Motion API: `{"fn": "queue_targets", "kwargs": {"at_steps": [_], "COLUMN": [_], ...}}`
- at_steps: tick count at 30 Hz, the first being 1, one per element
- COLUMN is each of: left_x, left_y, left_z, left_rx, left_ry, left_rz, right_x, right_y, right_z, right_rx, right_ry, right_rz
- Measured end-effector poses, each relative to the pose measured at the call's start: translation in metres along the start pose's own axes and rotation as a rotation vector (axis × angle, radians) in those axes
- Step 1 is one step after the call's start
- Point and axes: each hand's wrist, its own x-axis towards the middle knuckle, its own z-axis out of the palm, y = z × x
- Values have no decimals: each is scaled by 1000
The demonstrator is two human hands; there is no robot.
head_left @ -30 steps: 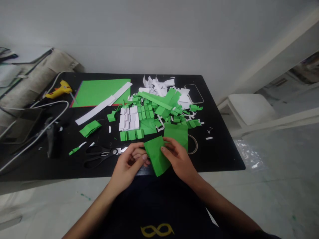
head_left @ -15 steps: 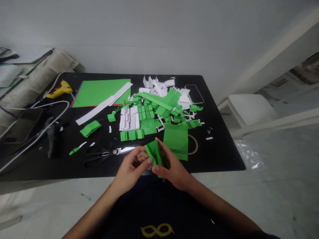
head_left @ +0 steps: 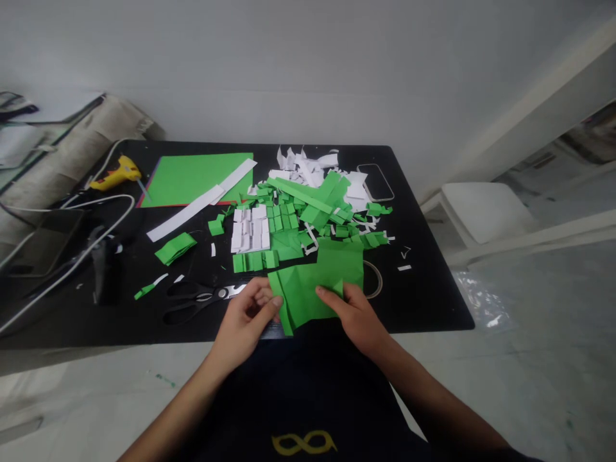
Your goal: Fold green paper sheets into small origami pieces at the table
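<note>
A creased sheet of green paper [head_left: 305, 295] is stretched between my hands at the table's front edge. My left hand [head_left: 250, 314] pinches its left side, where a narrow strip is folded along the edge. At its right side my right hand [head_left: 353, 311] grips it, thumb on top and the other fingers mostly hidden behind. Another flat green piece [head_left: 341, 260] lies just behind it on the table. Black-handled scissors [head_left: 195, 298] rest left of my left hand, their blades pointing toward it. A roll of tape [head_left: 378, 279] lies beyond my right hand, partly covered.
Green and white paper scraps [head_left: 312, 199] are heaped mid-table on the black table [head_left: 423, 301]. A folded white piece [head_left: 250, 230] lies in front. Green sheets [head_left: 192, 179], a white strip [head_left: 192, 212] and a yellow glue gun [head_left: 118, 173] with cables are at left. A white stool [head_left: 486, 208] stands right.
The green paper, bunched and folded between my hands before, is now spread out flat. My right hand has moved right, away from my left hand, which has shifted slightly left.
</note>
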Motion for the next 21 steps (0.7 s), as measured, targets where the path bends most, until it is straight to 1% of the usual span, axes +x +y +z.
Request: {"fn": "queue_targets", "kwargs": {"at_steps": [3,7,9,12,14,16,19,21], "left_x": [-1,0,1,2,1,0,-2,-2], "left_y": [0,-3,-4,-5,-6,-8,-9,-8], "left_z": [4,7,5,-2,-7,-14,-23,-30], "left_rx": [8,79,49,-51,-66,-92,-161,-159], "left_ry": [-1,48,47,8,27,18,-83,-121], "left_rz": [11,-2,-26,-37,-22,-39,-78,-43], "right_x": [0,0,1,5,7,7,6,6], "right_y": [1,3,3,2,0,-2,-3,-1], "right_z": [2,3,0,-9,-16,-21,-30,-37], "right_rx": [-24,-43,-48,-88,-100,-47,127,201], "right_ry": [-4,-29,-20,19,20,-39,-162,-199], "right_rz": [-16,-43,-61,-99,-121,-119,-41,8]}}
